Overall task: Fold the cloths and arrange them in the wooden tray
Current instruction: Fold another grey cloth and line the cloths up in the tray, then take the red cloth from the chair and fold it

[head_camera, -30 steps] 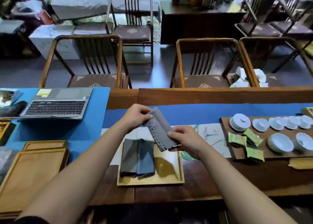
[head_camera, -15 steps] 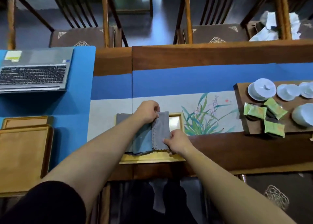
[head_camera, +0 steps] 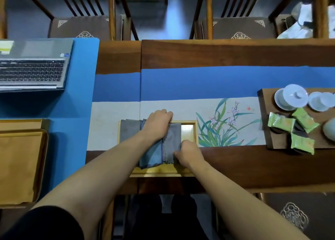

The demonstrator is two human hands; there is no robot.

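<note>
Cloths: folded grey fabric cloths [head_camera: 172, 140] side by side in shallow light wooden tray [head_camera: 188, 129]
Left hand [head_camera: 157, 123]: fingers curled, gripping rightmost cloth's far edge
Right hand [head_camera: 188, 154]: pinching its near edge

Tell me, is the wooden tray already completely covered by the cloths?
No, a bare strip of the wooden tray shows to the right of the grey cloths.

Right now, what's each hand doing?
Left hand: pressing the folded grey cloth into the light wooden tray.
Right hand: pinching that cloth's near edge.
</note>
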